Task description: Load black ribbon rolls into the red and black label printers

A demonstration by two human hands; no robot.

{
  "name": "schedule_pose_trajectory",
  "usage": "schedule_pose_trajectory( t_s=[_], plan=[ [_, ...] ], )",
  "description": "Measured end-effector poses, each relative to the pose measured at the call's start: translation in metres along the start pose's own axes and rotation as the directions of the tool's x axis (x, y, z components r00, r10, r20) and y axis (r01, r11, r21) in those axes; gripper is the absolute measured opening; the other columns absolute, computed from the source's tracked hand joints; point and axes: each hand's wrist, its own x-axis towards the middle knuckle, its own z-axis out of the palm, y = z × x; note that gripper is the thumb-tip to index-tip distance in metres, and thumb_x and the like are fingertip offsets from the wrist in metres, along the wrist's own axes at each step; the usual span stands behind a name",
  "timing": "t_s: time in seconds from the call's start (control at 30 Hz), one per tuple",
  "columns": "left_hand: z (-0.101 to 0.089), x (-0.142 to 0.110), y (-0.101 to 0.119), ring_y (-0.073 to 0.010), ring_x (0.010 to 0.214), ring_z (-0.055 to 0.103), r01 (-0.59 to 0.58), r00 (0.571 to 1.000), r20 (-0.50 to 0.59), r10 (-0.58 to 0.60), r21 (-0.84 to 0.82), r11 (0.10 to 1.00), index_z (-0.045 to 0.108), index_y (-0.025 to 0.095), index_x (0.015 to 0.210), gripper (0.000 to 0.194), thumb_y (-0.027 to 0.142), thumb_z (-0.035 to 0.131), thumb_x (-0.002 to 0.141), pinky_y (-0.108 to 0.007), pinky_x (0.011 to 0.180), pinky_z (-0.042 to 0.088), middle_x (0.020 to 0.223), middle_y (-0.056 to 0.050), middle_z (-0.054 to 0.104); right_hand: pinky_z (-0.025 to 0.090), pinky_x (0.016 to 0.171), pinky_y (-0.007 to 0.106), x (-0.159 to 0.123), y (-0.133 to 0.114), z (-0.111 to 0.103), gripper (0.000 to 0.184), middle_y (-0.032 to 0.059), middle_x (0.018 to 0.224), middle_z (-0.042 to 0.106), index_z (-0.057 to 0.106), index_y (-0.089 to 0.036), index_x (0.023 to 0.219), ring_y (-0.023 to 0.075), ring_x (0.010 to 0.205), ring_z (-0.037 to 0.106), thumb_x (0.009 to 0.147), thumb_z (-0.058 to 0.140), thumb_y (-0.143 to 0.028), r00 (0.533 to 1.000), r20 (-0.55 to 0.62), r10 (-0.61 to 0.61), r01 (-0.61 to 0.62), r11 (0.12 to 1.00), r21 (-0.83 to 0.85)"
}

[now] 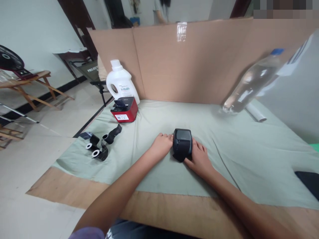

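Note:
A small black box-shaped device [182,141], perhaps a mini label printer, stands on the pale green cloth between my hands. Against its left side, my left hand [163,144] presses with curled fingers. My right hand [200,156] grips the right side, its thumb at the lower front corner and its fingers behind along the side. A dark flap or strip hangs at the device's lower front. Off to the left lie several rolls of black film [99,153] with white cores, some partly unwound.
A red and black box-shaped device [126,111] stands before a white jug [122,81]. Cardboard [179,66] walls off the back. At the right, a large clear bottle [251,84] leans beside a white tube [256,113]. A dark flat object [309,182] lies at the right edge.

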Motion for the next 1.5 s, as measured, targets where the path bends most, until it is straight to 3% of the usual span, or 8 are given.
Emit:
schedule_pose_trajectory(
  t_s=[0.27, 0.37, 0.47, 0.6, 0.7, 0.8, 0.93, 1.5],
  plan=[
    [0.001, -0.004, -0.003, -0.0301, 0.101, 0.069, 0.033, 0.999, -0.017, -0.034, -0.061, 0.998, 0.062, 0.007, 0.136, 0.047, 0.004, 0.047, 0.091, -0.043, 0.088, 0.052, 0.115, -0.02, 0.074, 0.041, 0.106, 0.057, -0.001, 0.001, 0.001, 0.087, 0.0283, 0.144, 0.054, 0.027, -0.003, 0.154, 0.0427, 0.132, 0.05, 0.083, 0.062, -0.041, 0.999, 0.027, 0.021, -0.021, 1.0, -0.004],
    [0.007, -0.008, -0.02, -0.0264, 0.105, 0.068, -0.005, 0.998, -0.064, -0.013, -0.262, 0.965, 0.066, 0.017, 0.135, 0.046, 0.01, 0.047, 0.093, -0.041, 0.092, 0.053, 0.117, -0.013, 0.076, 0.041, 0.106, 0.057, -0.001, 0.002, 0.001, 0.088, 0.0272, 0.145, 0.054, 0.025, -0.005, 0.156, 0.0426, 0.132, 0.05, 0.084, 0.061, -0.04, 1.0, 0.024, 0.018, -0.018, 1.0, 0.0],
    [0.012, -0.003, -0.037, -0.0223, 0.107, 0.069, 0.058, 0.991, -0.07, -0.116, -0.556, 0.829, 0.074, 0.02, 0.122, 0.037, 0.019, 0.048, 0.095, -0.037, 0.096, 0.052, 0.118, -0.008, 0.077, 0.041, 0.106, 0.057, -0.001, 0.002, 0.0, 0.088, 0.0259, 0.145, 0.053, 0.021, -0.008, 0.158, 0.0419, 0.133, 0.05, 0.085, 0.06, -0.039, 1.0, 0.025, 0.005, -0.005, 1.0, -0.004],
    [0.005, 0.02, -0.051, -0.0189, 0.085, 0.072, 0.258, 0.966, 0.203, -0.16, -0.781, 0.569, 0.076, 0.013, 0.099, 0.028, 0.025, 0.052, 0.09, -0.03, 0.075, 0.055, 0.099, -0.009, 0.078, 0.041, 0.107, 0.057, -0.002, 0.003, -0.001, 0.091, 0.0255, 0.146, 0.053, 0.017, -0.009, 0.16, 0.0409, 0.134, 0.05, 0.086, 0.06, -0.039, 1.0, 0.027, -0.006, 0.006, 1.0, -0.002],
    [-0.011, 0.042, -0.056, -0.0163, 0.072, 0.07, 0.442, 0.88, 0.47, -0.071, -0.755, 0.485, 0.072, 0.013, 0.09, 0.022, 0.028, 0.057, 0.083, -0.025, 0.06, 0.049, 0.094, -0.009, 0.077, 0.041, 0.108, 0.057, -0.002, 0.004, -0.001, 0.091, 0.025, 0.148, 0.052, 0.017, -0.009, 0.16, 0.0406, 0.136, 0.049, 0.085, 0.06, -0.039, 0.999, 0.029, -0.013, 0.013, 1.0, 0.007],
    [-0.024, 0.057, -0.056, -0.0142, 0.069, 0.07, 0.521, 0.803, 0.595, -0.008, -0.696, 0.494, 0.07, 0.014, 0.081, 0.016, 0.026, 0.06, 0.078, -0.023, 0.059, 0.046, 0.091, -0.008, 0.077, 0.04, 0.108, 0.057, -0.001, 0.004, -0.002, 0.089, 0.0249, 0.148, 0.052, 0.02, -0.008, 0.159, 0.0406, 0.136, 0.048, 0.085, 0.06, -0.037, 0.999, 0.046, -0.002, 0.002, 1.0, 0.012],
    [-0.03, 0.061, -0.052, -0.0123, 0.065, 0.067, 0.553, 0.759, 0.652, 0.009, -0.651, 0.52, 0.066, 0.014, 0.073, 0.011, 0.021, 0.058, 0.075, -0.021, 0.054, 0.039, 0.086, -0.008, 0.077, 0.041, 0.108, 0.056, -0.001, 0.003, -0.005, 0.086, 0.0232, 0.148, 0.052, 0.022, -0.01, 0.159, 0.0399, 0.136, 0.048, 0.085, 0.058, -0.036, 0.998, 0.063, 0.01, -0.012, 0.999, 0.031],
    [-0.029, 0.056, -0.055, -0.0116, 0.063, 0.065, 0.517, 0.776, 0.628, 0.061, -0.689, 0.507, 0.064, 0.016, 0.074, 0.008, 0.021, 0.058, 0.076, -0.021, 0.053, 0.038, 0.08, -0.004, 0.074, 0.041, 0.108, 0.056, -0.002, 0.004, -0.003, 0.092, 0.0251, 0.148, 0.052, 0.014, -0.008, 0.161, 0.0406, 0.135, 0.048, 0.085, 0.059, -0.036, 0.998, 0.057, -0.003, 0.004, 1.0, -0.001]
  ],
)
